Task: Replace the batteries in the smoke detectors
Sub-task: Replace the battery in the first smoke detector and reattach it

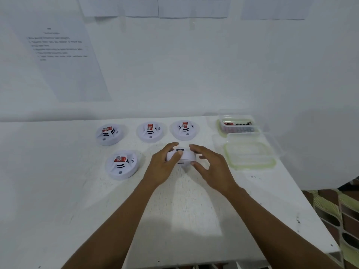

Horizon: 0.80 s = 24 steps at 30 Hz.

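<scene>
A white round smoke detector (185,155) lies on the white table (174,210) between my hands. My left hand (165,164) grips its left side, thumb on top. My right hand (210,164) hovers at its right side with fingers spread, touching or just off it. Three more detectors, each with a red label, stand in a back row (109,133) (150,131) (185,129), and another one (122,163) sits left of my hands. A clear tub of batteries (238,125) stands at the back right.
An empty clear container with a green rim (250,155) sits right of my hands, in front of the battery tub. Paper sheets (58,51) hang on the wall behind. The table's right edge (314,206) drops off to a patterned floor.
</scene>
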### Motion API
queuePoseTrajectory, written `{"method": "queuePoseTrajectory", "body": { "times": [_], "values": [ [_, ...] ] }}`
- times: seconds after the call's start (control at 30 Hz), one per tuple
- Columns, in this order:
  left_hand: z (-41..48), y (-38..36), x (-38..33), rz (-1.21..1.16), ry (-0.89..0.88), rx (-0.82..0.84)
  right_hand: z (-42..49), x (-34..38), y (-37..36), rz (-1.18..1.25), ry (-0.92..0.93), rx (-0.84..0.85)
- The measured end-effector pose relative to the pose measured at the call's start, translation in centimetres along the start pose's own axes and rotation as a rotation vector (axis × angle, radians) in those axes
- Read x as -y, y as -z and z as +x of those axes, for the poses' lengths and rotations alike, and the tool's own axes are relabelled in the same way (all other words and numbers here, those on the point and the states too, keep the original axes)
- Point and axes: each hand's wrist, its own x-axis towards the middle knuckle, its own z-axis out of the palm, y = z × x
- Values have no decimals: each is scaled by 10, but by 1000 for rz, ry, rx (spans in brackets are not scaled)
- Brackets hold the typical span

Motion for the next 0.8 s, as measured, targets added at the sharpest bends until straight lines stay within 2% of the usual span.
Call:
{"method": "queuePoseTrajectory", "body": {
  "times": [0.17,0.23,0.33,0.5,0.63,0.8],
  "values": [
    [-6,1,-14,-166,17,46,9,8,13,134,-59,-65],
    [-9,2,-11,-143,-7,75,11,7,17,243,-144,-82],
    [-11,0,-7,-79,-61,110,13,10,22,472,-303,-52],
    [-2,-3,-6,-165,-88,122,9,22,24,758,-444,6],
    [2,1,-4,-145,-160,150,9,22,28,692,-486,66],
    [5,5,-9,-113,-197,235,18,22,33,604,-434,77]
  ]
}}
